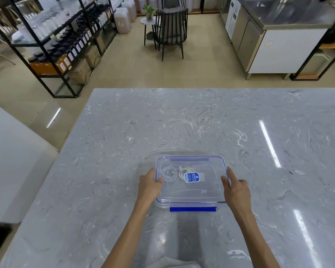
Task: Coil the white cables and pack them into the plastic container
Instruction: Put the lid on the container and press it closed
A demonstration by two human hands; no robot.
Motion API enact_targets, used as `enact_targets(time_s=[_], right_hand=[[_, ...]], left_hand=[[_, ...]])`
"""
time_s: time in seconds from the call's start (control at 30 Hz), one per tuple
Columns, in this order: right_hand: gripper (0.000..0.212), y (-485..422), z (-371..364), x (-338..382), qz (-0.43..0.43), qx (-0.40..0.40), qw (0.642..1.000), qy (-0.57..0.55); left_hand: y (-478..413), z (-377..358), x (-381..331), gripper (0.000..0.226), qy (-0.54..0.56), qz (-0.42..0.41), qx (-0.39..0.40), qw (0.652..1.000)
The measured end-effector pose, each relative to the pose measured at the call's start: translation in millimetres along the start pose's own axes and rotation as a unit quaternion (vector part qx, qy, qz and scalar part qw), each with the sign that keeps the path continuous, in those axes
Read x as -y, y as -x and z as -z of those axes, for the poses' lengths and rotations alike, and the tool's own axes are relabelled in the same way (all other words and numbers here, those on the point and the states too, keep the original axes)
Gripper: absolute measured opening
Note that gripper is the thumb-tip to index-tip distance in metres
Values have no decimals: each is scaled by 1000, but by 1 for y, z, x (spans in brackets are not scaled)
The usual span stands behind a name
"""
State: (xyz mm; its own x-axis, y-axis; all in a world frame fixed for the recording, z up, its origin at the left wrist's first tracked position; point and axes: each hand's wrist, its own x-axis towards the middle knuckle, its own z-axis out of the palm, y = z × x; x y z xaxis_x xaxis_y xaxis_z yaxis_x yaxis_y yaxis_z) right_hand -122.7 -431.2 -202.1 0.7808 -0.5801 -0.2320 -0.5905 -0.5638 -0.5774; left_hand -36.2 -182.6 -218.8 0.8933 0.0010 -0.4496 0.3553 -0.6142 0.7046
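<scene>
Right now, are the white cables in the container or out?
In: two coils lie inside the clear container, in its left half.

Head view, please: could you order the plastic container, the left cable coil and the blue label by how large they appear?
1. plastic container, clearly the largest.
2. left cable coil.
3. blue label, only slightly smaller than the coil, so these two are close.
All three lie at a similar distance, so nearness hardly skews this.
</scene>
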Motion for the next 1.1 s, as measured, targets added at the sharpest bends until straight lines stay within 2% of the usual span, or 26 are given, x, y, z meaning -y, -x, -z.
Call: enact_targets(time_s=[0.17,0.3,0.37,0.43,0.5,0.6,0.73,0.83,0.9,1.0,1.03,1.1], right_hand=[[52,-1,-3,-2,-9,13,999,35],[53,0,-5,-5,-19,33,998,46],[52,0,-3,-5,-21,39,996,77],[52,-5,-4,0,5,-7,982,186],[64,-6,-11,11,65,-49,961,264],[87,0,-35,34,197,-18,943,267],[87,6,-53,36,205,5,946,250],[87,4,-53,33,195,8,949,246],[86,4,-54,33,193,7,950,245],[85,6,-55,32,198,5,950,241],[84,5,-55,32,200,1,950,239],[82,4,-58,31,200,-2,952,233]], left_hand=[[-4,-5,-2,43,-21,39,-12,999],[-11,4,-5,70,-65,74,28,995],[-12,10,-8,84,-29,52,58,997],[-11,11,-11,90,-78,-1,64,995],[-10,10,-12,85,-184,-54,69,979],[-12,8,-12,80,-291,-76,83,950],[-24,9,-38,80,-413,-62,80,905],[-48,1,-83,79,-381,-105,106,913],[-65,-6,-109,81,-355,-141,199,903],[-85,-7,-136,62,-358,-145,333,860],[-89,-6,-138,56,-344,-151,344,861],[-93,-9,-130,54,-286,-171,309,891]])
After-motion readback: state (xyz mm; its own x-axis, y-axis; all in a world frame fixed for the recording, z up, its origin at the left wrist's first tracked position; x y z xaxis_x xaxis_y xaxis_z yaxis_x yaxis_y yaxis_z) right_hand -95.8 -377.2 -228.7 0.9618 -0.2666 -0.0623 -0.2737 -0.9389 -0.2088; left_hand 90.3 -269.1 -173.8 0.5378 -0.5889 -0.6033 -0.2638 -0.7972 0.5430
